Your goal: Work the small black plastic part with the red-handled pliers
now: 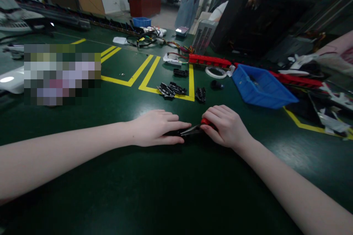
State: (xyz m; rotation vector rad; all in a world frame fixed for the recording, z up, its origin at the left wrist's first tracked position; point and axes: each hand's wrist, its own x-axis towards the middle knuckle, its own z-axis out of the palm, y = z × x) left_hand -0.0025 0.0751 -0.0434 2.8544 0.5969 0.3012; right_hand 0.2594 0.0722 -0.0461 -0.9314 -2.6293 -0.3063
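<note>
My left hand (158,127) lies low over the green table (154,187), its thumb and fingers around a dark part (175,132) that they mostly cover. My right hand (224,126) is closed on the red handle of a metal-tipped tool (205,122). The tool's grey jaws point left and touch the dark part between my hands. Beyond them lie several black plastic parts, among them a pair side by side (166,90), one farther back (180,72) and one (200,94) to the right.
A blue bin (261,88) stands at the right, near a white tape ring (215,72) and a small dark cylinder (216,85). Red strips (209,60), cables and a metal box (204,36) lie behind. A person (190,0) stands in the background.
</note>
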